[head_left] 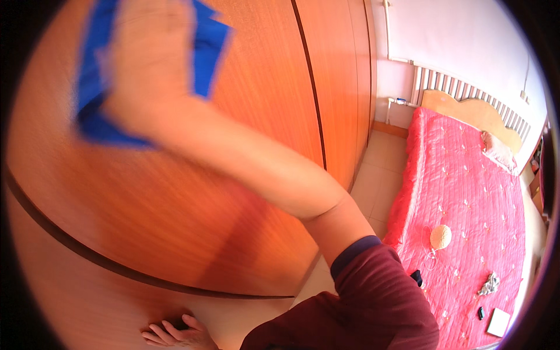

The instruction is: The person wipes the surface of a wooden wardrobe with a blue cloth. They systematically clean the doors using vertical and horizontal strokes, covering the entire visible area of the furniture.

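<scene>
A blurred right hand [150, 64] covers a blue cloth [96, 129] against a wardrobe [265, 87], upper left of the frame, its grip impossible to tell; at bottom, left of centre, the left hand [189, 336] spreads its fingers.

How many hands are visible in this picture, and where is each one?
2. The right hand, blurred, is at the upper left, over a blue cloth. The left hand is at the lower edge, left of centre. I see no sign of others hidden.
</scene>
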`<action>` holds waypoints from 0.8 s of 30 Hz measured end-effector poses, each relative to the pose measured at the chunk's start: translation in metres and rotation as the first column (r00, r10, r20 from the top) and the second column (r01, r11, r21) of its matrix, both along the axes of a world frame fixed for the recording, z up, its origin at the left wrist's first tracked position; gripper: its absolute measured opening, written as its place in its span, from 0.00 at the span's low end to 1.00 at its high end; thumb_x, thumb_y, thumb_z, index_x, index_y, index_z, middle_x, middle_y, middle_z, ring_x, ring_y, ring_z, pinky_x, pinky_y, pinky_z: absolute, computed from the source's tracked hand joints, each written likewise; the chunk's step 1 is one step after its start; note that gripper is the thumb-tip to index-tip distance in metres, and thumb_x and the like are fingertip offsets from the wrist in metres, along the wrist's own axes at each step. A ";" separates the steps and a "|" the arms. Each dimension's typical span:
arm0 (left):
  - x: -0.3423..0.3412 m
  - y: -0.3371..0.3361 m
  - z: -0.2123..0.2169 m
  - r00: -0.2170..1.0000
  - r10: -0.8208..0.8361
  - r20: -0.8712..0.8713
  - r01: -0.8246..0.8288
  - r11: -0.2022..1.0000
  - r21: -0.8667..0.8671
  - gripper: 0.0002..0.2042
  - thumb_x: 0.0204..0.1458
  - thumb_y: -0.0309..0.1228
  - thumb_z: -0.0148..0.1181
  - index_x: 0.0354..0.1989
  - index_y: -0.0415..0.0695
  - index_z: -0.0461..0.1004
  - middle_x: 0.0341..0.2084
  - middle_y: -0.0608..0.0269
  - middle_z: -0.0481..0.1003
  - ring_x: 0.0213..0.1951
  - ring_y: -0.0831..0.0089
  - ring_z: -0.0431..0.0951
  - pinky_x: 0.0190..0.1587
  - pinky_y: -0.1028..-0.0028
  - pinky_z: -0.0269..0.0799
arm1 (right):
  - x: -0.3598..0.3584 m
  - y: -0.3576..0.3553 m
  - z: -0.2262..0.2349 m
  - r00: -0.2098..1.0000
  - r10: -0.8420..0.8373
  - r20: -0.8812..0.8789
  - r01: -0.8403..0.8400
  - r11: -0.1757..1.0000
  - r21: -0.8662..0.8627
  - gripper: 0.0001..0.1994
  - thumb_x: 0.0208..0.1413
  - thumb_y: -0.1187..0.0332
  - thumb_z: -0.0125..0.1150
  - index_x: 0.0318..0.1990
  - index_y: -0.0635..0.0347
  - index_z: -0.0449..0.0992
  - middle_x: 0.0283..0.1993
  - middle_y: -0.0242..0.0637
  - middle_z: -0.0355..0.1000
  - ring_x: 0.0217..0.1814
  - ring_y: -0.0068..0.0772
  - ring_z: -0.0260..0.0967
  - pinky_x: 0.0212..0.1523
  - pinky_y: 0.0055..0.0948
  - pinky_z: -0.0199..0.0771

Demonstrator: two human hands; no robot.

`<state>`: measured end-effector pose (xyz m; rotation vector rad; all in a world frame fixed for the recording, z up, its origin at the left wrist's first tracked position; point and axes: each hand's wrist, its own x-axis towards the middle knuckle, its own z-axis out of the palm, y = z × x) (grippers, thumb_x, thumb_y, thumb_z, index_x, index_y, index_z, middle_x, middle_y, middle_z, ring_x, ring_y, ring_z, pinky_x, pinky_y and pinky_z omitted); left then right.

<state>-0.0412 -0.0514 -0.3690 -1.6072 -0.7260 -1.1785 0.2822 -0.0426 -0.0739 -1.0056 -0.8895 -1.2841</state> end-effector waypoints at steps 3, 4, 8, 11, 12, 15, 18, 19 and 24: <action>-0.008 -0.009 -0.004 1.000 0.010 0.019 -0.008 0.992 -0.122 0.25 0.63 0.48 0.48 0.62 0.44 0.60 0.66 0.50 0.56 0.69 0.41 0.50 0.66 0.39 0.46 | -0.088 0.012 0.016 0.933 0.270 0.238 -0.255 0.962 -0.093 0.34 0.59 0.50 0.47 0.63 0.73 0.63 0.68 0.63 0.54 0.72 0.63 0.46 0.72 0.58 0.35; -0.005 -0.008 -0.003 0.999 -0.022 0.023 0.026 0.986 -0.166 0.27 0.61 0.50 0.50 0.62 0.45 0.60 0.66 0.50 0.57 0.70 0.41 0.48 0.66 0.39 0.45 | -0.096 0.005 0.016 0.899 0.306 0.314 -0.264 0.950 -0.168 0.33 0.59 0.48 0.47 0.60 0.71 0.67 0.67 0.62 0.58 0.70 0.63 0.50 0.71 0.59 0.36; -0.005 -0.005 -0.006 0.998 -0.049 0.032 0.053 0.990 -0.130 0.27 0.61 0.49 0.51 0.63 0.44 0.60 0.66 0.51 0.56 0.70 0.41 0.47 0.67 0.38 0.44 | -0.093 -0.003 -0.006 0.869 0.231 0.438 -0.119 0.956 -0.268 0.35 0.49 0.45 0.56 0.55 0.68 0.73 0.60 0.60 0.66 0.66 0.62 0.56 0.70 0.58 0.41; -0.002 -0.002 -0.010 0.997 -0.064 0.035 0.067 0.991 -0.116 0.27 0.62 0.49 0.51 0.63 0.44 0.59 0.66 0.50 0.55 0.70 0.40 0.47 0.67 0.37 0.43 | -0.081 0.009 -0.023 0.855 0.394 0.338 -0.384 0.918 -0.100 0.36 0.44 0.45 0.62 0.55 0.67 0.73 0.59 0.58 0.66 0.66 0.61 0.56 0.69 0.58 0.43; -0.004 0.001 -0.012 0.997 -0.069 0.034 0.073 0.991 -0.112 0.27 0.62 0.48 0.51 0.63 0.43 0.59 0.66 0.50 0.54 0.70 0.39 0.47 0.67 0.37 0.42 | -0.068 0.001 -0.043 0.870 0.383 0.311 -0.328 0.919 -0.217 0.37 0.43 0.46 0.63 0.56 0.67 0.72 0.60 0.57 0.65 0.66 0.60 0.55 0.69 0.57 0.43; -0.002 0.001 -0.015 0.996 -0.079 0.029 0.082 0.990 -0.115 0.28 0.62 0.48 0.50 0.63 0.42 0.58 0.67 0.49 0.53 0.70 0.38 0.45 0.67 0.37 0.41 | -0.041 0.003 -0.087 0.885 0.403 0.235 -0.361 0.910 -0.203 0.38 0.42 0.47 0.65 0.58 0.66 0.70 0.63 0.55 0.62 0.68 0.58 0.53 0.71 0.56 0.42; 0.000 0.002 -0.014 0.994 -0.110 0.023 0.112 0.986 -0.120 0.28 0.62 0.47 0.50 0.63 0.41 0.57 0.67 0.47 0.51 0.70 0.37 0.43 0.66 0.36 0.40 | -0.006 -0.012 -0.133 0.912 0.390 0.125 -0.354 0.904 -0.240 0.40 0.41 0.48 0.66 0.59 0.67 0.68 0.66 0.55 0.60 0.71 0.56 0.50 0.72 0.54 0.40; 0.002 0.004 -0.014 0.991 -0.129 0.024 0.131 0.985 -0.116 0.28 0.62 0.47 0.49 0.63 0.41 0.57 0.67 0.47 0.51 0.70 0.37 0.42 0.66 0.36 0.39 | 0.009 -0.024 -0.151 0.925 0.369 0.088 -0.331 0.898 -0.290 0.40 0.41 0.48 0.66 0.60 0.68 0.68 0.66 0.55 0.60 0.72 0.56 0.49 0.73 0.54 0.39; 0.003 0.013 -0.021 0.991 -0.132 0.024 0.134 0.987 -0.085 0.27 0.62 0.45 0.49 0.63 0.40 0.56 0.67 0.44 0.50 0.70 0.37 0.41 0.66 0.35 0.39 | 0.064 -0.034 -0.268 0.979 0.168 -0.112 -0.198 0.914 -0.356 0.32 0.66 0.44 0.38 0.53 0.68 0.71 0.59 0.56 0.64 0.69 0.61 0.56 0.69 0.59 0.47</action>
